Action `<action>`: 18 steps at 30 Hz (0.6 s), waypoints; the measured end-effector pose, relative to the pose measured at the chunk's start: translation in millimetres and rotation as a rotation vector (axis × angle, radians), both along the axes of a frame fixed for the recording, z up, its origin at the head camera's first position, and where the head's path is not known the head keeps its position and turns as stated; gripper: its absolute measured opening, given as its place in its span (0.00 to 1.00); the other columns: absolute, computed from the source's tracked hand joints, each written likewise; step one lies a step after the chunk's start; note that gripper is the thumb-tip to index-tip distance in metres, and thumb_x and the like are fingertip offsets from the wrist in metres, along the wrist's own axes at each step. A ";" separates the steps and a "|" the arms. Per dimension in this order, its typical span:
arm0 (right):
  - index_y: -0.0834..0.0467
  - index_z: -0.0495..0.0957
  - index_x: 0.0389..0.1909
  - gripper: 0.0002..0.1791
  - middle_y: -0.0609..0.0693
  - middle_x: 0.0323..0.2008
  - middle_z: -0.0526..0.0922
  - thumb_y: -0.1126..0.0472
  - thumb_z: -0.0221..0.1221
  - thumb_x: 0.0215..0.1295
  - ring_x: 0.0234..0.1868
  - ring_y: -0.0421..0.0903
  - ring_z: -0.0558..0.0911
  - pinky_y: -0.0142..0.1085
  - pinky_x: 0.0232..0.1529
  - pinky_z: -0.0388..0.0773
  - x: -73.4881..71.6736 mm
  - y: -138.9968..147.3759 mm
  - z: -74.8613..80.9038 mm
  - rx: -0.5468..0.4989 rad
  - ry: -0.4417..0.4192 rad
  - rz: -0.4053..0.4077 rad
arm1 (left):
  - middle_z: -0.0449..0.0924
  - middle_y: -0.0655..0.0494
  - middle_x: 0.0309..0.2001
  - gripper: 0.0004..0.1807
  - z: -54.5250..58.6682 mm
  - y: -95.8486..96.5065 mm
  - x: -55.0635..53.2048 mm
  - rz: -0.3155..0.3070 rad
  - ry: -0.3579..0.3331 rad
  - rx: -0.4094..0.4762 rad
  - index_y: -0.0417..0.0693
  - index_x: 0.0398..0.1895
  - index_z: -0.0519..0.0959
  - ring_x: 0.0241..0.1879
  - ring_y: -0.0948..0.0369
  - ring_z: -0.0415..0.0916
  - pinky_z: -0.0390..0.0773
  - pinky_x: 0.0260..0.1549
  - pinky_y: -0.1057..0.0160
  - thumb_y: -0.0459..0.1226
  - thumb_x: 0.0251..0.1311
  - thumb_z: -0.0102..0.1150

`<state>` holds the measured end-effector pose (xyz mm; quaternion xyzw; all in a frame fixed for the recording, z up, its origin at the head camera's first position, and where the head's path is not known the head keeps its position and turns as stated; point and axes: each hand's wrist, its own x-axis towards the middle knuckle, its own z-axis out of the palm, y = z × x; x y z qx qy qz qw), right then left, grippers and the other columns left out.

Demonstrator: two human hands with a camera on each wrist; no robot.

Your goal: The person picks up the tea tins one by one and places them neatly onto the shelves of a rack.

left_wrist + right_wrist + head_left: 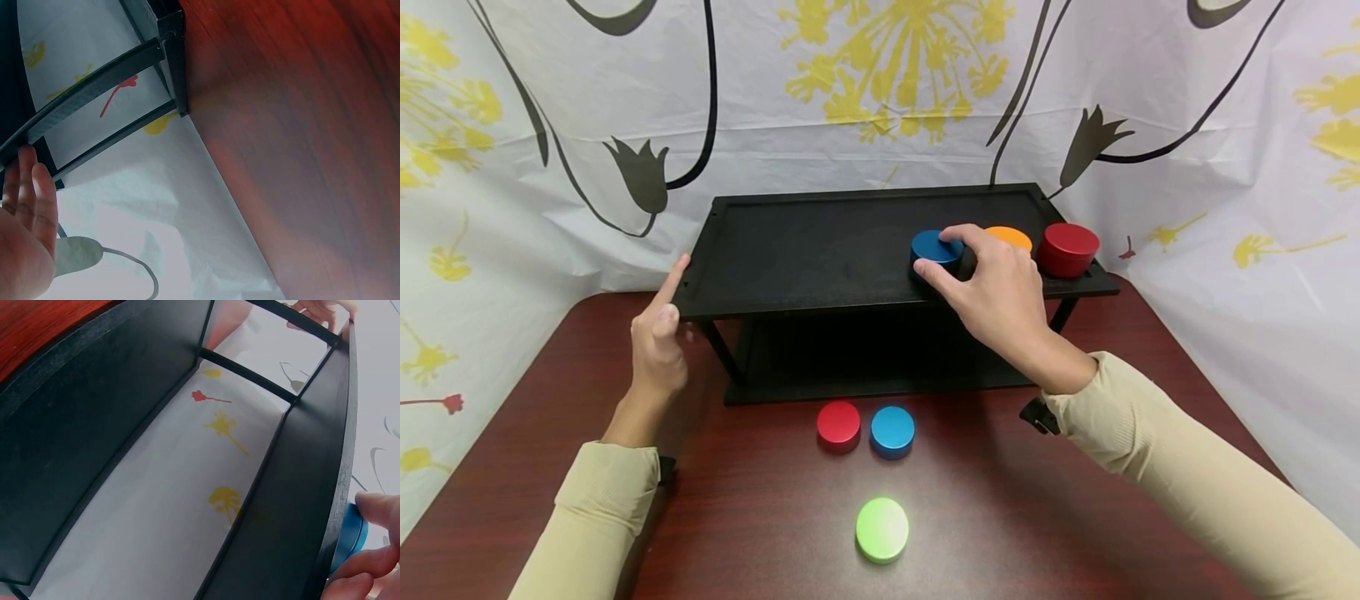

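On the right part of the black shelf's top, my right hand pinches a dark blue round tin between thumb and fingers. The right wrist view shows this hand at the shelf's edge, around the blue tin. An orange tin sits partly hidden behind the right hand, and a larger red tin stands at the shelf's right end. My left hand touches the shelf's left edge. In the left wrist view, its fingers are straight against the black frame.
Before the shelf, a small red tin and a lighter blue tin sit side by side on the reddish-brown table. A lime green tin lies nearer. The shelf has a lower board. A patterned white sheet surrounds the table.
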<state>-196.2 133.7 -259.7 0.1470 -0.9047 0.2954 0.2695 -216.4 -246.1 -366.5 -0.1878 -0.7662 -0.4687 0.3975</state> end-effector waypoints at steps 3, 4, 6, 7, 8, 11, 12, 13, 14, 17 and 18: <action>0.58 0.81 0.54 0.25 0.55 0.27 0.78 0.45 0.65 0.63 0.27 0.50 0.72 0.42 0.29 0.67 -0.1 0.1 -0.4 -0.001 0.001 0.000 | 0.70 0.69 0.16 0.37 -0.3 0.1 0.0 -0.002 0.003 0.003 0.56 0.69 0.74 0.16 0.73 0.63 0.63 0.20 0.74 0.62 0.66 0.31; 0.58 0.81 0.54 0.25 0.55 0.26 0.77 0.45 0.65 0.63 0.27 0.50 0.72 0.42 0.29 0.67 -0.1 0.0 -0.5 -0.001 0.002 -0.001 | 0.70 0.69 0.16 0.37 -0.9 -0.1 -0.3 -0.001 0.005 0.003 0.55 0.68 0.74 0.16 0.73 0.62 0.63 0.20 0.74 0.62 0.67 0.31; 0.57 0.82 0.54 0.25 0.54 0.25 0.76 0.45 0.65 0.63 0.27 0.49 0.72 0.42 0.29 0.67 -0.4 -0.1 -0.8 0.001 0.007 -0.002 | 0.70 0.70 0.17 0.37 -1.0 -0.1 -0.3 -0.002 0.008 0.003 0.55 0.68 0.74 0.16 0.73 0.62 0.63 0.20 0.73 0.62 0.67 0.31; 0.57 0.82 0.54 0.25 0.54 0.25 0.76 0.45 0.65 0.63 0.27 0.49 0.72 0.42 0.29 0.67 -0.5 -0.2 -1.1 0.001 0.011 -0.003 | 0.70 0.70 0.17 0.37 -1.3 0.0 -0.4 -0.002 0.008 0.003 0.54 0.68 0.74 0.16 0.73 0.62 0.63 0.20 0.73 0.61 0.67 0.31; 0.57 0.82 0.54 0.24 0.54 0.25 0.77 0.45 0.65 0.63 0.26 0.49 0.72 0.42 0.29 0.67 -0.6 -0.2 -1.4 0.000 0.015 -0.004 | 0.70 0.70 0.17 0.37 -1.5 0.0 -0.5 -0.002 0.008 0.002 0.54 0.68 0.74 0.16 0.73 0.62 0.63 0.20 0.73 0.61 0.67 0.31; 0.57 0.81 0.55 0.25 0.55 0.31 0.81 0.45 0.66 0.62 0.29 0.50 0.74 0.44 0.30 0.69 -0.2 -0.8 -2.2 -0.016 0.034 -0.007 | 0.70 0.70 0.17 0.37 -1.7 0.1 -0.4 -0.003 0.005 0.005 0.55 0.68 0.74 0.16 0.73 0.63 0.64 0.21 0.73 0.61 0.67 0.31; 0.56 0.81 0.56 0.26 0.55 0.33 0.82 0.45 0.66 0.62 0.30 0.50 0.74 0.44 0.31 0.70 0.0 -1.0 -2.5 -0.023 0.043 -0.009 | 0.70 0.70 0.17 0.37 -2.2 0.3 -0.4 -0.005 0.005 0.007 0.54 0.68 0.75 0.16 0.73 0.63 0.64 0.21 0.74 0.61 0.67 0.31; 0.56 0.80 0.57 0.27 0.55 0.36 0.83 0.45 0.66 0.61 0.31 0.50 0.75 0.45 0.31 0.70 0.3 -1.2 -2.7 -0.031 0.052 -0.010 | 0.70 0.70 0.17 0.37 -2.6 0.2 -0.6 -0.005 0.006 0.007 0.54 0.68 0.75 0.16 0.73 0.63 0.63 0.21 0.74 0.61 0.67 0.31; 0.56 0.80 0.58 0.28 0.55 0.39 0.84 0.45 0.67 0.60 0.32 0.50 0.76 0.45 0.32 0.71 0.7 -1.3 -2.7 -0.038 0.063 -0.012 | 0.70 0.68 0.17 0.36 -2.7 0.2 -0.7 -0.006 0.007 0.007 0.54 0.68 0.75 0.16 0.73 0.63 0.64 0.21 0.74 0.60 0.67 0.31; 0.54 0.79 0.60 0.31 0.54 0.45 0.84 0.44 0.68 0.58 0.33 0.50 0.75 0.44 0.32 0.70 2.9 -0.7 -2.8 -0.057 0.096 -0.020 | 0.70 0.64 0.17 0.36 -3.0 0.5 -1.1 -0.011 0.010 0.010 0.53 0.68 0.75 0.16 0.72 0.63 0.64 0.21 0.73 0.59 0.67 0.31; 0.54 0.79 0.60 0.31 0.54 0.47 0.84 0.44 0.68 0.58 0.33 0.50 0.75 0.44 0.32 0.69 3.8 0.0 -2.9 -0.064 0.109 -0.021 | 0.70 0.62 0.16 0.36 -2.9 0.4 -1.4 -0.014 0.010 0.011 0.53 0.68 0.75 0.16 0.72 0.63 0.64 0.21 0.73 0.59 0.67 0.31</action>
